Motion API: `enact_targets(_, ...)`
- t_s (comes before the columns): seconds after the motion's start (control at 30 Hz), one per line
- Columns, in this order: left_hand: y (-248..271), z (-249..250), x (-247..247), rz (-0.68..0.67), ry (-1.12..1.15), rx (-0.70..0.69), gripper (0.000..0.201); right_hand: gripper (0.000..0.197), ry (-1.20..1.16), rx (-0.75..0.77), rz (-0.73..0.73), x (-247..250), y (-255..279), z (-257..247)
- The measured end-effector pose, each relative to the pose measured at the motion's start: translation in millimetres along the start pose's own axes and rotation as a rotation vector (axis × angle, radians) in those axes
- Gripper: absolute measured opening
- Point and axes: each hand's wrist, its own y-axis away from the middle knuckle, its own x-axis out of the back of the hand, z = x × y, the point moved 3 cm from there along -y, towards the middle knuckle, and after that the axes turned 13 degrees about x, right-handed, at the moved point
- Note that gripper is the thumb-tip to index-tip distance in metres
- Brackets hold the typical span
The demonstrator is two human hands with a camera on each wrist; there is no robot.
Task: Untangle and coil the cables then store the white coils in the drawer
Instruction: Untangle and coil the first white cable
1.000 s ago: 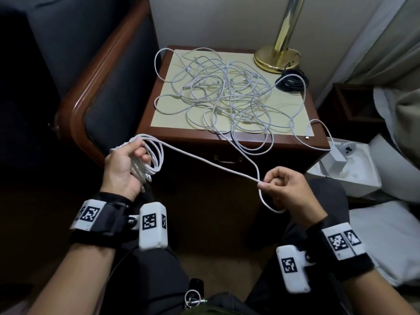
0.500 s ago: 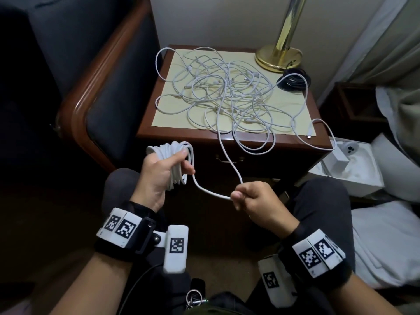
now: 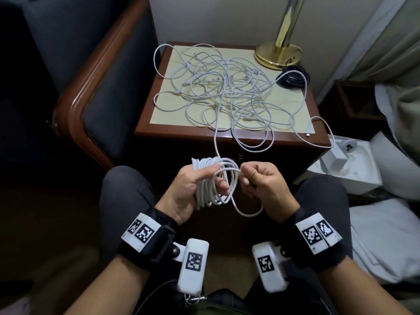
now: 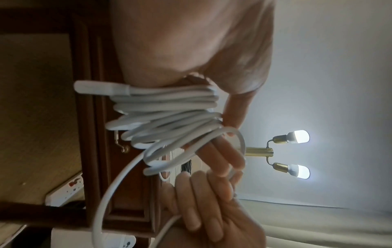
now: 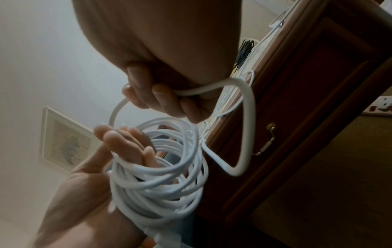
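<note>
1. Head view: left hand [image 3: 189, 188] holds a white coil [image 3: 210, 185] wrapped around its fingers, thumb pressing the loops.
2. Right hand [image 3: 261, 183], fingers curled, pinches the coil's loose strand just beside it.
3. Tangled white cables [image 3: 227, 94] lie on the bench [image 3: 145, 130] beyond, above the closed drawer [image 5: 318, 83].

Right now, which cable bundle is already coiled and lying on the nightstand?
The black coil, beside the brass lamp base. The white cables there lie tangled, and the white coil is in the left hand.
</note>
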Motion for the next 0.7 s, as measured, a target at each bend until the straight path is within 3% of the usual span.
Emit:
enact_targets(0.2,-2.0,-5.6,-5.2,-0.171,-0.010,0.052,0.037,0.042,0.082,0.037,0.107,1.8,0.4,0.2)
enact_targets(0.37,0.2,-3.5,4.5,-0.316,-0.147,0.237,0.012,0.042,0.188,0.110,0.073,8.1,3.6,8.1)
enact_targets(0.5,4.3,9.9,21.2,-0.301,-0.201,0.215,0.007,0.033,0.157,0.020,-0.136,14.3,12.6,13.3)
enact_targets(0.6,8.5,26.0,44.2,-0.244,-0.112,0.135,0.030,0.028,0.121,-0.094,-0.206,30.1,17.9,14.2)
enact_targets(0.7,16.2,40.1,63.2,-0.159,-0.098,0.065,0.039,0.024,0.182,-0.101,-0.264,38.6,18.5,10.6)
